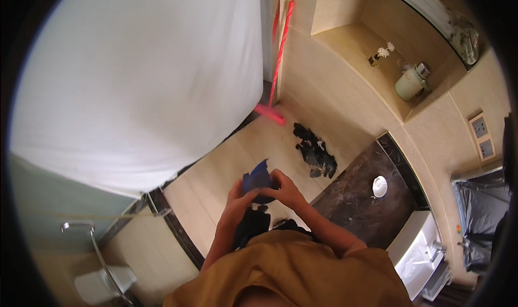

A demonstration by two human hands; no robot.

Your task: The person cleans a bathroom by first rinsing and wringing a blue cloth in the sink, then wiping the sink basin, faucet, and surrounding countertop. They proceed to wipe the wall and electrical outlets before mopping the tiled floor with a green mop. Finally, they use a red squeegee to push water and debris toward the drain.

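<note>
Both of my hands hold a piece of dark blue fabric [257,180] in front of my body. My left hand [239,194] grips its left side, with the thumb near the lower edge. On the other side my right hand [282,189] pinches the fabric between thumb and bent fingers. A pointed corner of the cloth stands up between the hands. What kind of item it is, I cannot tell. Beyond my right hand, a crumpled heap of black cloth-like material [315,150] lies on the tiled floor [226,149].
A red-handled floor squeegee [280,60] leans in the corner beside a large white curtain [153,76]. To the right are a dark marble counter [348,193], a white sink [417,246] and a wall niche holding a pale green flask [409,84]. A toilet [97,284] is at lower left.
</note>
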